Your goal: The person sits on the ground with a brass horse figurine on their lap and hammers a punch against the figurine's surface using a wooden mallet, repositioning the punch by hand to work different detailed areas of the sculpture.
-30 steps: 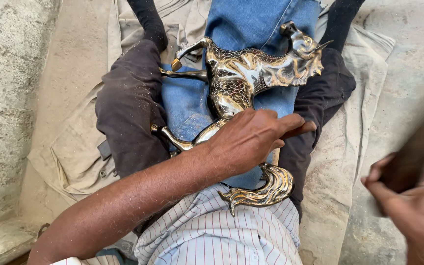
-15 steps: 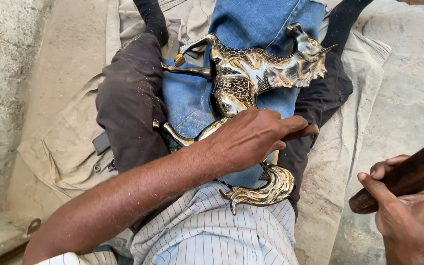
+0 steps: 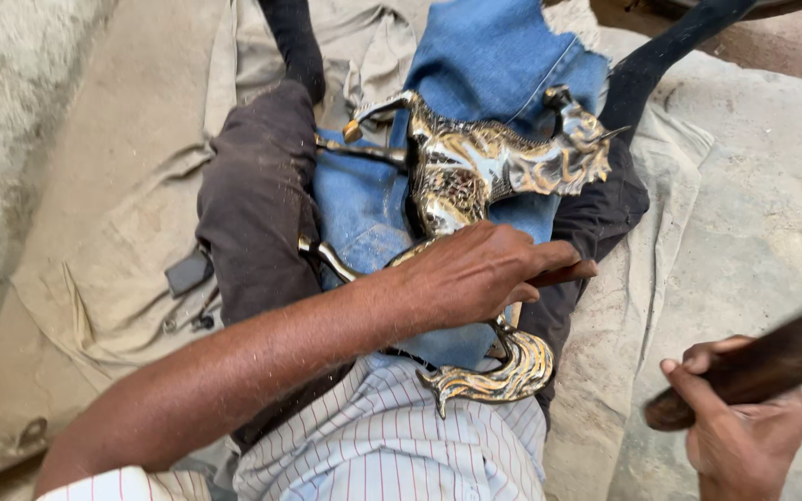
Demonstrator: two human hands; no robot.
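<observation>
Left hand point(image 3: 475, 274) pressed flat over the rear half of a polished brass horse figurine point(image 3: 475, 176); fingers curled down on its back, grip closed on the metal. Figurine lies on its side across the lap, on a piece of blue denim cloth point(image 3: 503, 65) spread over dark brown trousers point(image 3: 252, 195). Ahead of the left grip: horse's head and mane, pointing right, and the forelegs stretched left. Just below and behind the grip: the curled brass tail point(image 3: 503, 376), resting against the hem of a white shirt with thin red stripes point(image 3: 392, 445). One hind leg shows left of the wrist.

Right hand point(image 3: 744, 427) well apart from the figurine, low right, fingers wrapped tight around the end of a dark wooden handle point(image 3: 763, 362); the handle runs up and right out of view, blurred. What it carries cannot be seen.

Under the legs: dusty beige canvas sheet point(image 3: 113, 232) over a rough stone floor point(image 3: 772, 213).
</observation>
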